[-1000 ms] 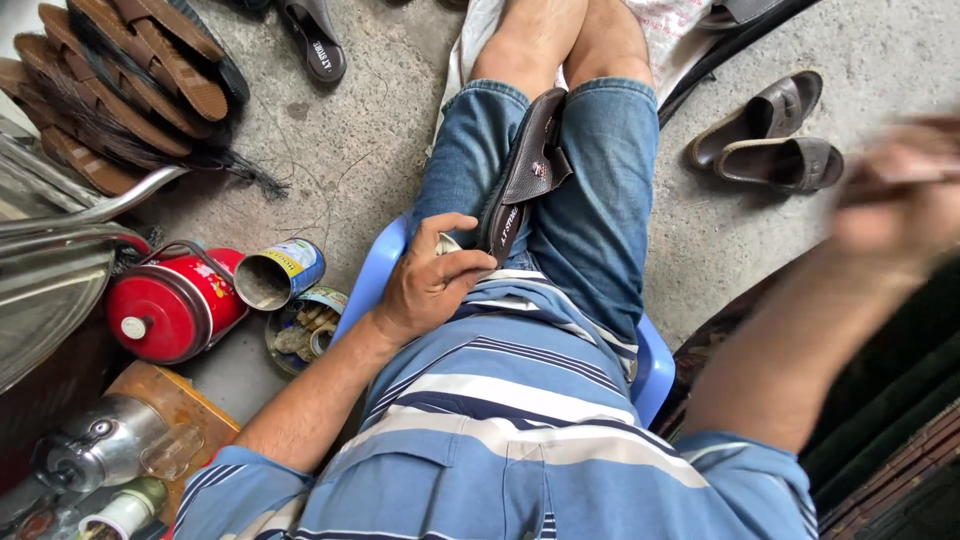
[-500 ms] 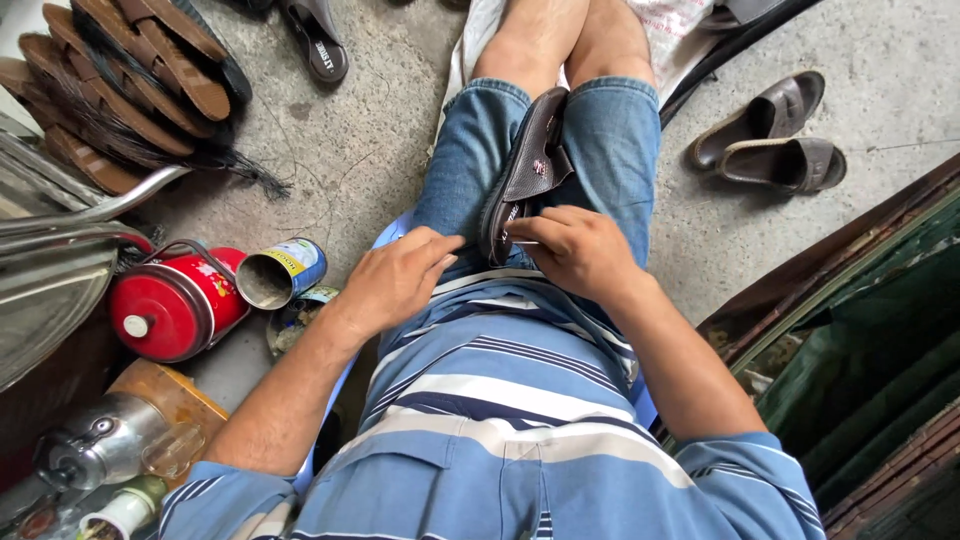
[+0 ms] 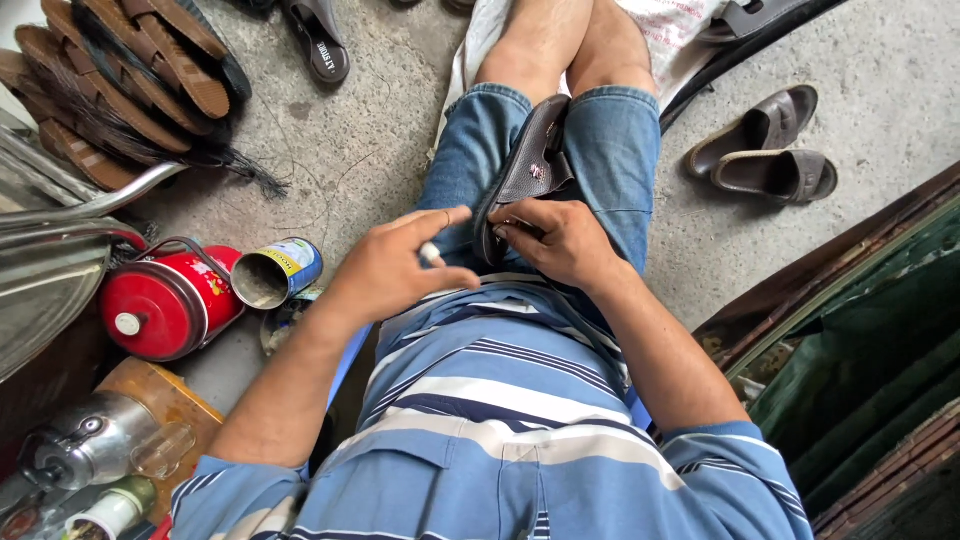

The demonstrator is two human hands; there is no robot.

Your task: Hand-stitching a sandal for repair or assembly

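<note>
— Moved since half a second back: left hand (image 3: 395,268) lifted off the lap, now hovering just left of the dark brown sandal (image 3: 530,170), pinching a small white object (image 3: 430,254) between thumb and fingertips. Right hand (image 3: 560,240) hardly shifted.

— And holding what?

— Clasping the near end of that sandal, fingers curled over its edge. Sandal wedged upright between the two thighs in denim shorts (image 3: 620,150), sole toward the left leg.

— Counts?

— Two hands. One sandal in the lap. Two more brown sandals (image 3: 765,150) side by side on the concrete to the right, well apart from the lap. One dark slipper (image 3: 318,40) at the top. One red canister (image 3: 165,300), one open tin can (image 3: 278,272) touching it, one metal blowtorch (image 3: 85,450) on a wooden block at lower left.

— The stack of soles (image 3: 120,80) at upper left?

— Hard to count; overlapping, partly cut off by the frame edge.

— Anything else unclear?

— Hard to tell what the white thing is: too small. Blue stool (image 3: 350,350) mostly hidden under the striped shirt. Right fingertips tucked behind the sandal.
</note>
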